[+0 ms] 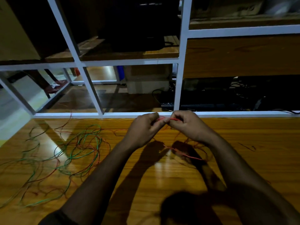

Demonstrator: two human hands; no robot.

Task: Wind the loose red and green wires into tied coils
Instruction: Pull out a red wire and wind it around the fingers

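My left hand (145, 127) and my right hand (186, 125) meet above the far part of the glossy wooden table (162, 172), fingertips pinched together on a thin red wire (174, 119) stretched between them. More of the red wire hangs down and lies under my hands (185, 154). A loose tangle of green wires (81, 143) and red wires (48, 174) spreads over the left half of the table, apart from both hands.
A white metal shelf frame (178, 88) stands along the table's far edge, with dark equipment and black cables (240, 93) behind it on the right. A cardboard box (147, 78) sits behind the frame. A short dark wire scrap (248, 147) lies at the right.
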